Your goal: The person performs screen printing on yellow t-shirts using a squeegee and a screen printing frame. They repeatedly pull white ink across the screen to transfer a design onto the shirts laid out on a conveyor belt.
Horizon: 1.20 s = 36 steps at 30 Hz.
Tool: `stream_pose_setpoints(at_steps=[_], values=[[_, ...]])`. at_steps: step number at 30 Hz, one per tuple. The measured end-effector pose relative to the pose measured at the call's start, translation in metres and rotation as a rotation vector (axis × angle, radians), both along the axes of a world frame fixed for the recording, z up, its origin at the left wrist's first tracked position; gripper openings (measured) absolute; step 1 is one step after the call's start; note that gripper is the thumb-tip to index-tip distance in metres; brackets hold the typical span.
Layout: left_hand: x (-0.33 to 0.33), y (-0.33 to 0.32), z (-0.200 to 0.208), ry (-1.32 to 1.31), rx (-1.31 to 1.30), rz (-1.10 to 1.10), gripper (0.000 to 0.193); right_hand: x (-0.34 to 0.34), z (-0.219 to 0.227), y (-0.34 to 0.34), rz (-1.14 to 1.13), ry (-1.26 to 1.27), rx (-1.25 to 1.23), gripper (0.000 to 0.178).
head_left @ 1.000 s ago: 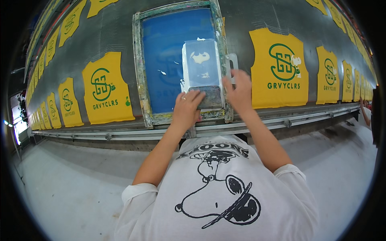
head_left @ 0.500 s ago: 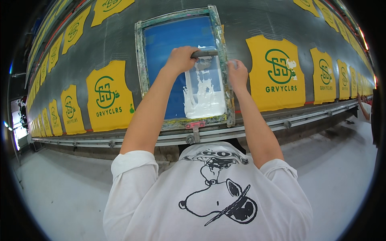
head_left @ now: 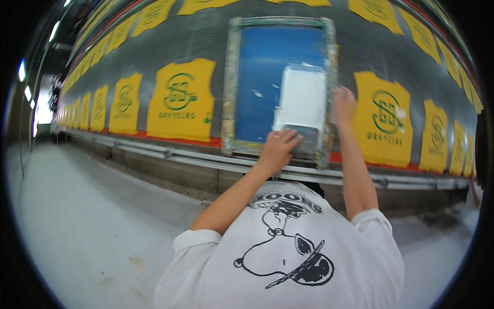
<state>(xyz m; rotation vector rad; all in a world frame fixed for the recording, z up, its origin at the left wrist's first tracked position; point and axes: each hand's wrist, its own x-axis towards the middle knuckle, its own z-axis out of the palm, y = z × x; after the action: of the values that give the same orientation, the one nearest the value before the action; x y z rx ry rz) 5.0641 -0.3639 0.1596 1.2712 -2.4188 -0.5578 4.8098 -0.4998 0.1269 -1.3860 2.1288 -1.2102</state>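
A: Surface + rm, L to R?
B: Bright doorway (head_left: pixel 45 105) far L, pale floor (head_left: pixel 77 195) below it. Long dark table (head_left: pixel 198 46) w/ rows of yellow cloths (head_left: pixel 181 105), green print; metal rail (head_left: pixel 206 158) along near edge.
A: Frame?
B: Frame (head_left: pixel 231 92) w/ blue mesh (head_left: pixel 260 67) is on table btwn 2 cloths; white paint (head_left: pixel 303 98) on mesh's R half.
A: Hands?
B: L hand (head_left: pixel 279 149) closed on grey scraper (head_left: pixel 310 138), at mesh's near end. R hand (head_left: pixel 345 105) part-curled by frame's R edge, blurry; can't tell if gripping.
A: Diff vs half a sec ago?
B: Scraper was at paint's far end, now near end. Paint was streaky, now even.
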Motion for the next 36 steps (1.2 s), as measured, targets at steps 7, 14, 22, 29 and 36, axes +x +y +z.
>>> stream_pose_setpoints(at_steps=[7,14,22,29,36], values=[[0.103,-0.03,0.028,0.109,0.073,-0.022,0.067,0.107,0.058,-0.006,0.002,-0.06,-0.068,0.037],[0.303,-0.071,0.028,0.084,0.087,0.047,0.054,0.332,0.016,-0.033,0.078,-0.197,0.011,0.033],[0.411,-0.069,0.032,0.019,0.224,0.098,0.059,0.444,0.012,-0.033,-0.019,-0.231,0.101,0.031],[0.434,-0.076,0.022,0.038,0.131,0.055,0.058,0.455,-0.009,-0.043,0.001,-0.086,0.177,0.036],[0.441,-0.144,0.022,-0.032,0.116,-0.085,0.041,0.451,-0.01,-0.04,-0.006,-0.135,0.198,0.037]])
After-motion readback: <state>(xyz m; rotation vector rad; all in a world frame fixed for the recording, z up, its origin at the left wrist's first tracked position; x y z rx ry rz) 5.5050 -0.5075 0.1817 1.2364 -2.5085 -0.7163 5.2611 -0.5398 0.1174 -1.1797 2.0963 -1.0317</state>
